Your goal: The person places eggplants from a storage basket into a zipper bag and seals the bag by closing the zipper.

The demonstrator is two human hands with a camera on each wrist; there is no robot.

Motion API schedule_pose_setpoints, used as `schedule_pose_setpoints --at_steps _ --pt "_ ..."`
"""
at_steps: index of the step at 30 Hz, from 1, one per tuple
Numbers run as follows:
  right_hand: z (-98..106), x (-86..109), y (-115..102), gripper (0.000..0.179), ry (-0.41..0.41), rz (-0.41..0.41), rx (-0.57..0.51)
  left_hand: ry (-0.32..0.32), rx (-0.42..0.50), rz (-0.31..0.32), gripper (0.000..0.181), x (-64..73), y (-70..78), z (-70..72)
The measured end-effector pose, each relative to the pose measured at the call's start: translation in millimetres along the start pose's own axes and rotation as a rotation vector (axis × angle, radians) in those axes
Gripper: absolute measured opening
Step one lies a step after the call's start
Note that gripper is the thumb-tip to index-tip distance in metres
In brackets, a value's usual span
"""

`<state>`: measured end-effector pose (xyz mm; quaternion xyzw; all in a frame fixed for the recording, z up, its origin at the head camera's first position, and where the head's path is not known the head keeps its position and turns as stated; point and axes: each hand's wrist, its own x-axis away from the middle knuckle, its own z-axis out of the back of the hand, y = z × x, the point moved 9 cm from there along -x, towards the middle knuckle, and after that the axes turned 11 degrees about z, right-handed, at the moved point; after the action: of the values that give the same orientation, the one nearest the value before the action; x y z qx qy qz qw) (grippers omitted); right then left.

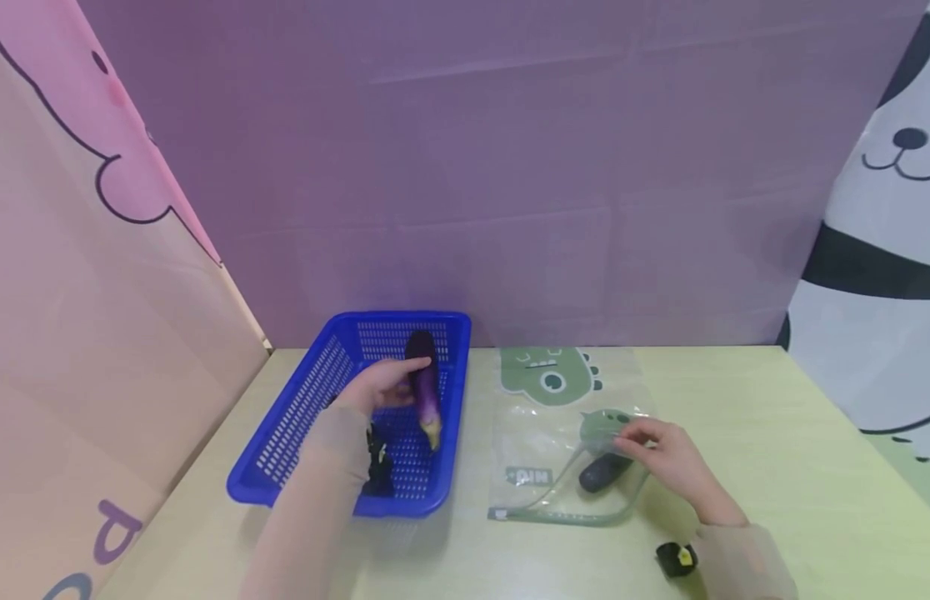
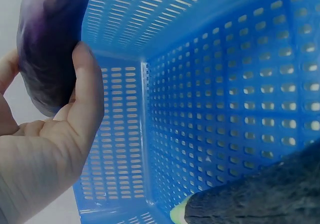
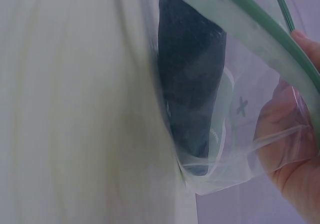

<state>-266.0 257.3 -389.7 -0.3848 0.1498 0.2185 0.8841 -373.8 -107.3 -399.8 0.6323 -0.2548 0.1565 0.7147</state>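
My left hand [image 1: 386, 383] grips a purple eggplant [image 1: 425, 387] by its middle. The eggplant overlaps the right side of the blue basket [image 1: 459, 400] in the head view, its paler stem end toward me. Up close in the left wrist view, thumb and fingers curl round the eggplant [image 2: 52, 43]. My right hand [image 1: 663, 454] pinches the edge of a clear zip bag [image 1: 536, 442] with a green rim and a cartoon print, lifting its mouth apart. Inside the bag lies a dark, blunt-ended, elongated vegetable [image 3: 190, 83].
Down in the basket lies a dark, rough-skinned, long vegetable [image 2: 250, 194] with a pale green tip. A small black device with a yellow mark [image 1: 677, 560] sits at the right wrist. A purple cloth wall [image 1: 510, 208] rises behind the pale wooden table [image 1: 765, 425].
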Motion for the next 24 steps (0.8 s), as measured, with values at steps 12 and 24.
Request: schedule_pose_setpoints --at_steps 12,24 --pt "-1 1.0 1 0.004 -0.002 -0.002 -0.007 -0.013 0.097 -0.054 0.058 3.3 14.6 -0.2" --pt "-2 0.6 3 0.006 -0.008 -0.023 -0.027 -0.104 0.161 -0.145 0.032 17.8 32.6 -16.0"
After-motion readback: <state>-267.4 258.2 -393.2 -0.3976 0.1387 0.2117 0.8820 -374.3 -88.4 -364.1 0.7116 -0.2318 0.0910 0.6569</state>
